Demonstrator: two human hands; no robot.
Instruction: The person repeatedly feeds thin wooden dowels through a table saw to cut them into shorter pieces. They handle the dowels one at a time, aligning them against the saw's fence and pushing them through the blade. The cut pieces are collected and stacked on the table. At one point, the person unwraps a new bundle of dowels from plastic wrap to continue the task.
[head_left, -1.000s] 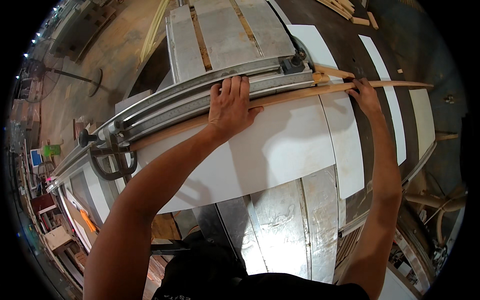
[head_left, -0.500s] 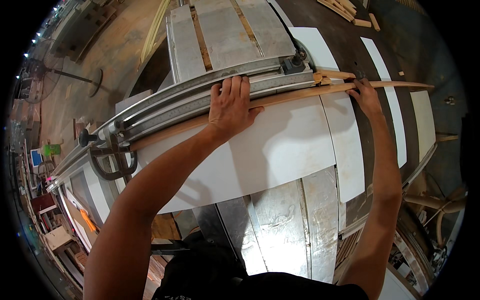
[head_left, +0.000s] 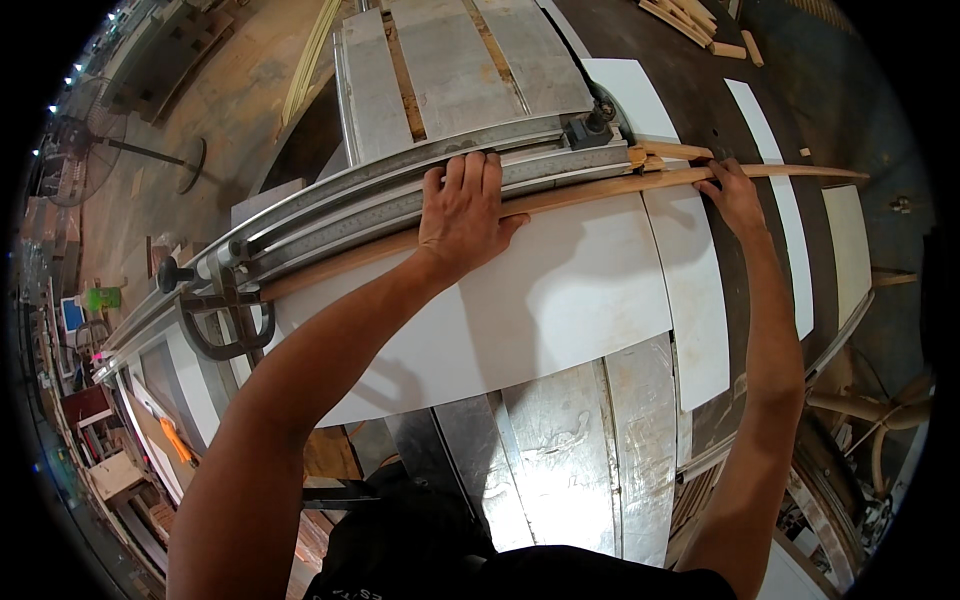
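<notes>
A long wooden strip [head_left: 590, 194] lies along the near side of a metal fence [head_left: 345, 212], over white sheets. My left hand [head_left: 465, 205] is closed over the fence and strip, its fingers hooked over the rail and its thumb against the wood. Farther right, my right hand [head_left: 732, 188] grips the strip, fingers at its far edge and thumb on the near side. A short wooden piece [head_left: 678, 150] at the fence's end reaches to my right fingertips. A dark C-shaped clamp [head_left: 228, 318] sits at the fence's left end, by the strip's left tip.
Below the strip are a large white panel [head_left: 480, 325] and a slotted metal table [head_left: 560, 440]. A black knob fixture [head_left: 592, 128] stands on the fence. Wood offcuts [head_left: 685, 20] lie at the far right. A standing fan [head_left: 85, 140] is at the left.
</notes>
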